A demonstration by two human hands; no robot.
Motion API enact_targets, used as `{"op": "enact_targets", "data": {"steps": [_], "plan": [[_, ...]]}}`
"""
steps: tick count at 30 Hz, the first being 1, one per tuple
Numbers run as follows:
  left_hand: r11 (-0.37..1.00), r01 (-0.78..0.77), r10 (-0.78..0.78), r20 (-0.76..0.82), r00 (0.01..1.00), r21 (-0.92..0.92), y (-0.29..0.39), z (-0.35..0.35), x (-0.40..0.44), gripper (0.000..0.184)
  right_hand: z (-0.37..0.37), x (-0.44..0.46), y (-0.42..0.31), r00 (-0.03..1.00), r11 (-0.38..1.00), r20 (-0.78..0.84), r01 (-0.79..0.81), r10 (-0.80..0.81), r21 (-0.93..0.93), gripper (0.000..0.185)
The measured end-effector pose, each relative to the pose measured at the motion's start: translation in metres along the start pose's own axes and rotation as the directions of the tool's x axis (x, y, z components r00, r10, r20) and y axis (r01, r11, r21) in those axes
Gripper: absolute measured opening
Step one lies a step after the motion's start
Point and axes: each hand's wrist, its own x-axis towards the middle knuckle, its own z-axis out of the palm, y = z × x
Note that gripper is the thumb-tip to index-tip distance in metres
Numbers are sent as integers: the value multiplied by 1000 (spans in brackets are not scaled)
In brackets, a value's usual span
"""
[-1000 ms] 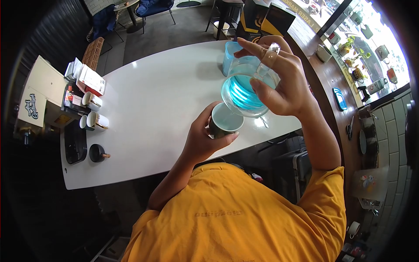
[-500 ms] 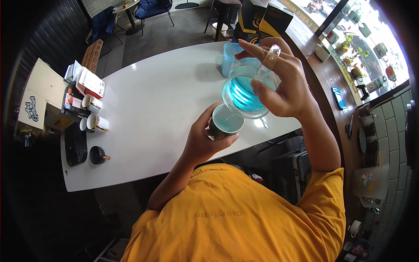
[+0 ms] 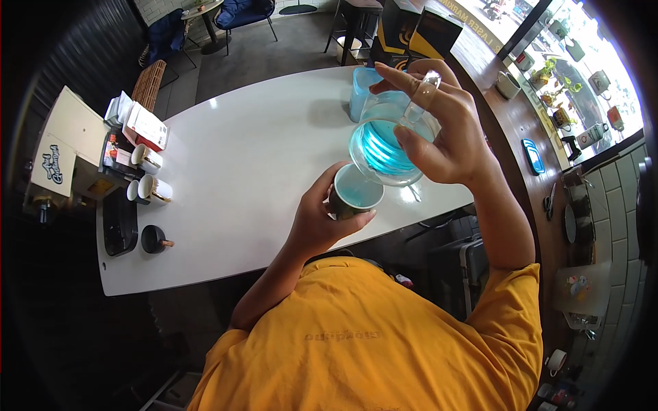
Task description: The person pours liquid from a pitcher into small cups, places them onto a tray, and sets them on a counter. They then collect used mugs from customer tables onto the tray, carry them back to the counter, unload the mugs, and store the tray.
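Observation:
My left hand [image 3: 314, 216] is wrapped round a paper cup [image 3: 357, 186] with a white rim and dark outside, held upright in front of my chest. Pale blue liquid shows inside it. Above and to its right, my right hand [image 3: 449, 133] grips the handle of a clear glass jug [image 3: 385, 152]. The jug is tilted toward the cup, its lip at the cup's rim, with bright blue liquid inside. Behind the jug, a light blue translucent container [image 3: 359, 96] stands on the white table [image 3: 253, 151], partly hidden by the jug and my fingers.
Several white mugs [image 3: 156, 190], a black tray [image 3: 120, 229] and a small black pot with a wooden handle [image 3: 155, 240] sit at the table's left. A machine [image 3: 68, 161] stands beyond. Along the right, a wooden counter [image 3: 515, 133] holds a phone [image 3: 532, 156] and scissors [image 3: 550, 197].
Both hands keep nearly the same pose, with the jug still tilted at the cup. Liquid in the cup looks slightly bluer and fuller. The surroundings shift a little with my head.

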Motion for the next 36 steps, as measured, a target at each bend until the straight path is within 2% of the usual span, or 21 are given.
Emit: {"op": "enact_targets", "data": {"steps": [7, 22, 36], "plan": [[1000, 4, -5, -14, 1000, -9, -1, 3, -1, 73, 1, 0, 3, 1000, 1000, -19, 11, -11, -5, 59], [999, 9, -10, -37, 999, -31, -2, 10, 0, 72, -2, 0, 8, 998, 998, -19, 54, -54, 9, 52], [1000, -8, 9, -57, 998, 13, -1, 16, -3, 73, -5, -2, 10, 997, 997, -20, 72, -72, 15, 53]]}}
